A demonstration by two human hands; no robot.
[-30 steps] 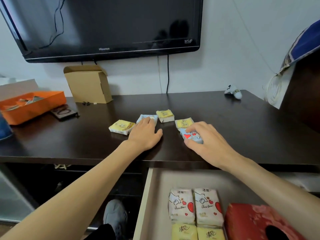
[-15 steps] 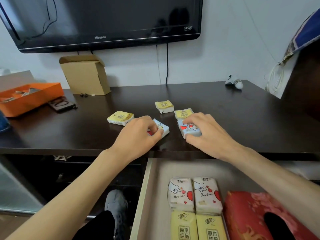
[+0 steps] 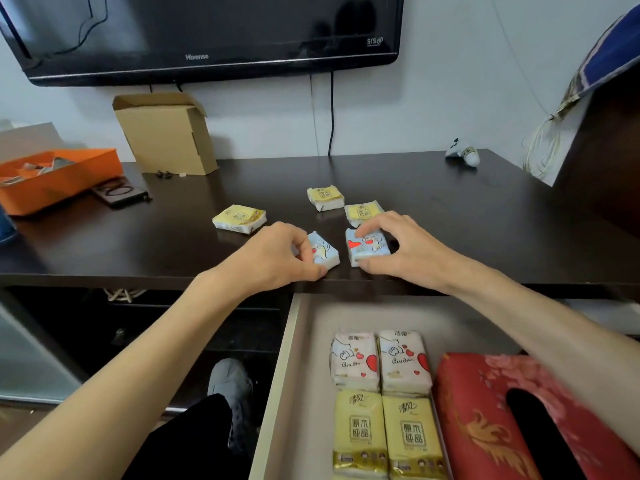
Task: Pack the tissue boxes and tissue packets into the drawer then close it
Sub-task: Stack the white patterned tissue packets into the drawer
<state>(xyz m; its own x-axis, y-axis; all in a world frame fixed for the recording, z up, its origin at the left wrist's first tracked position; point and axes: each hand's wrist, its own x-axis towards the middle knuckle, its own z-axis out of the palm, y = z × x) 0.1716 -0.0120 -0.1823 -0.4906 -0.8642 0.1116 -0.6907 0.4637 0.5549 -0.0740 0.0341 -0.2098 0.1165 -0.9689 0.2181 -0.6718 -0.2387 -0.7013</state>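
Two blue tissue packets with red hearts lie near the front edge of the dark table. My left hand pinches the left blue packet. My right hand grips the right blue packet. Three yellow packets rest behind them: one at the left, one at the back, one partly behind my right fingers. Below, the open drawer holds two white heart packets, two yellow packets and a red tissue box.
A cardboard box stands at the back left under the wall television. An orange tray and a dark phone sit at the far left. A small white toy lies at the back right. My shoe is beside the drawer.
My left hand closed on the left blue packet and dragged it toward the front edge. My right hand pulled the other blue packet slightly nearer.
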